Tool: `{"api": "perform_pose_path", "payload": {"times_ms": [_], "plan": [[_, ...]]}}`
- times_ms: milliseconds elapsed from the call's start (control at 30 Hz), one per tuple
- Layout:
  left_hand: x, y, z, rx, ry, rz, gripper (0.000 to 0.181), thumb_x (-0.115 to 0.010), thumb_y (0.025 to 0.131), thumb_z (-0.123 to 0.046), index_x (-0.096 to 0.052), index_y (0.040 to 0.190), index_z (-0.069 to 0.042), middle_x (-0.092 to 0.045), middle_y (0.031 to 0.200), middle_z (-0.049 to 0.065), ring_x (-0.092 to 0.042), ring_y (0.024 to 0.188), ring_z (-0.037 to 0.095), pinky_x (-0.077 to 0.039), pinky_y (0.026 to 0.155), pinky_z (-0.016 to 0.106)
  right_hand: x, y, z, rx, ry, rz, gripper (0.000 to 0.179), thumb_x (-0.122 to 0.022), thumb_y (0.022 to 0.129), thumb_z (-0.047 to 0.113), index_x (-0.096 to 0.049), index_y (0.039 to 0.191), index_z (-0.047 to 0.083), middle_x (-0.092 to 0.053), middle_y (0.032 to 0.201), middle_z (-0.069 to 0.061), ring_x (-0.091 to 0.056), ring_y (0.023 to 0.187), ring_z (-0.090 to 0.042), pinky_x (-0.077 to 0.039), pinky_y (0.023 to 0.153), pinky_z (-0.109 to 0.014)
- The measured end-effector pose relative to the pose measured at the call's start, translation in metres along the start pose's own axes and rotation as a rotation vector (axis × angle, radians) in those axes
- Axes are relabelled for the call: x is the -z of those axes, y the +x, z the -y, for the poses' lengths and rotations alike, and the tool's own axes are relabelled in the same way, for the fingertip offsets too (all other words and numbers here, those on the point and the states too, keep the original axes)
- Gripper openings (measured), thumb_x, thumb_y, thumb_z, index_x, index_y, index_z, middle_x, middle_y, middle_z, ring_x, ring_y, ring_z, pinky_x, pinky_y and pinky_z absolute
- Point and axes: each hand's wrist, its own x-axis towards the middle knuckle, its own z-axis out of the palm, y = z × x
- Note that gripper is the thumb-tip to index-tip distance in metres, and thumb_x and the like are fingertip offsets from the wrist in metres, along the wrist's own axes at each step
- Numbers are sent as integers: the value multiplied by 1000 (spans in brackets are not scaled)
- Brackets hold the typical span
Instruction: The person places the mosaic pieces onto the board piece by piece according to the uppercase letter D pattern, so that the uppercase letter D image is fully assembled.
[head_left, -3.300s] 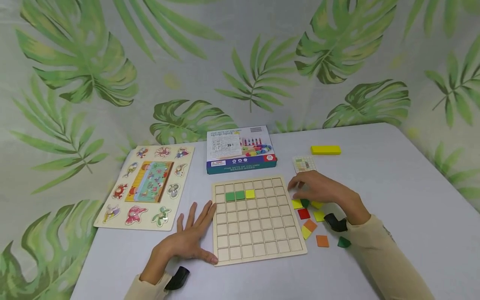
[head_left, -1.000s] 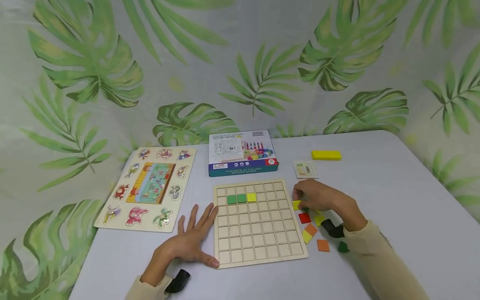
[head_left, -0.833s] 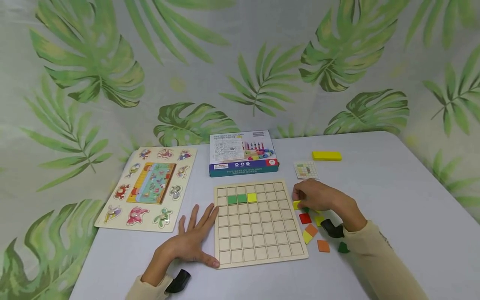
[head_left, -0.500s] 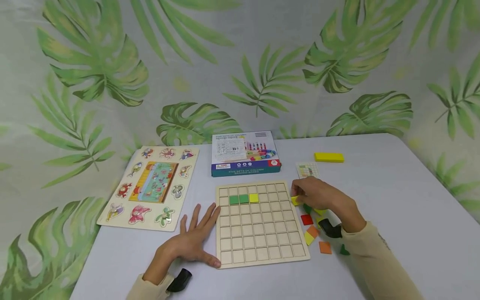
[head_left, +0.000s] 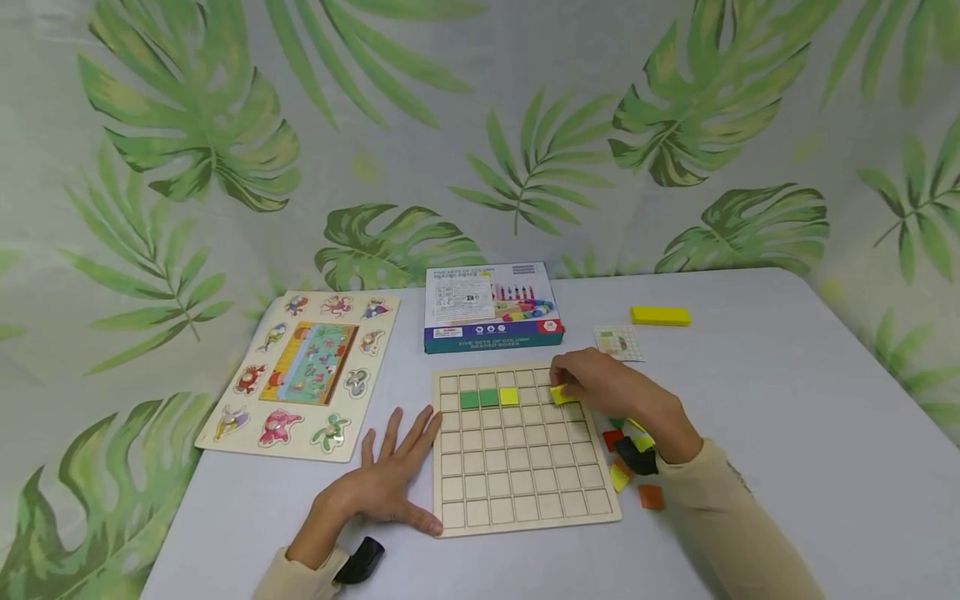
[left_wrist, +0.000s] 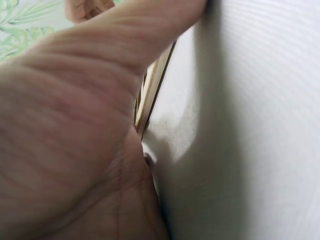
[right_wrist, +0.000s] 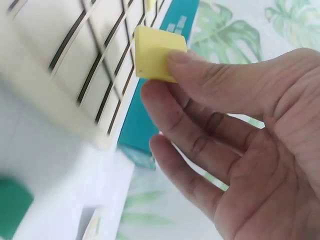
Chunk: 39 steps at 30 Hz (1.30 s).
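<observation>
My right hand (head_left: 611, 387) pinches a yellow square tile (right_wrist: 152, 52) between thumb and fingers. In the head view it hovers over the upper right squares of the wooden grid board (head_left: 498, 483). Two green tiles (head_left: 478, 399) and one yellow tile (head_left: 509, 396) sit side by side in the board's second row. My left hand (head_left: 386, 479) lies spread at the board's left edge, its thumb at the near left corner and fingertips along the side. The left wrist view is mostly filled by the palm, with the board's edge (left_wrist: 155, 90) behind it.
Loose tiles, including an orange one (head_left: 651, 497), lie right of the board, partly hidden by the right wrist. A small pattern card (head_left: 630, 346), a yellow block (head_left: 660, 316) and a toy box (head_left: 491, 312) stand farther back. An animal puzzle board (head_left: 213, 417) is at left.
My right hand has picked the yellow tile from the loose pieces and carried it left over the board. The left hand stays at the board's edge.
</observation>
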Motion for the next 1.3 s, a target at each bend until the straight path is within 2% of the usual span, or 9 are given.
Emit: {"api": "perform_pose_path", "payload": {"times_ms": [133, 600, 833, 933, 1100, 1300], "plan": [[0, -1, -1, 7, -2, -1, 141, -92, 61, -51, 0, 163, -17, 13, 169, 6, 28, 149, 43, 19, 108, 74, -3, 7, 10, 42, 9, 1, 6, -66, 95, 5, -64, 96, 10, -63, 87, 2, -52, 79, -14, -47, 74, -30], [0, 2, -1, 9, 16, 8, 140, -91, 62, -52, 0, 163, -18, 13, 169, 5, 29, 149, 42, 19, 108, 74, -15, 28, 38, 111, 45, -22, 4, -67, 94, 8, -67, 97, 11, -64, 87, 6, -54, 79, -12, -49, 76, -28], [1, 2, -1, 15, 18, 9, 140, -92, 61, -52, 0, 163, -19, 13, 170, 4, 28, 149, 42, 19, 108, 74, -19, 40, 52, 182, 57, -45, 6, -65, 96, 6, -69, 98, 10, -71, 92, 1, -60, 81, -10, -54, 79, -28], [1, 3, -1, 14, 20, 15, 140, -91, 62, -53, 0, 163, -20, 14, 169, 4, 29, 149, 41, 19, 108, 74, -23, 44, 55, 181, 59, -67, 7, -66, 96, 6, -69, 98, 11, -72, 92, 1, -62, 81, -9, -54, 78, -28], [1, 3, -1, 15, 19, 13, 140, -91, 62, -53, 1, 163, -20, 13, 169, 5, 29, 149, 41, 20, 108, 73, -33, 48, 60, 112, 63, -90, 6, -68, 94, 7, -70, 96, 12, -70, 88, 2, -61, 79, -8, -54, 75, -28], [1, 1, -1, 15, 22, 12, 140, -90, 62, -54, 1, 163, -19, 14, 169, 4, 29, 149, 42, 19, 108, 74, -44, 53, 66, 103, 84, -69, 4, -70, 92, 8, -70, 94, 11, -70, 85, 3, -58, 75, -10, -53, 73, -27]]}}
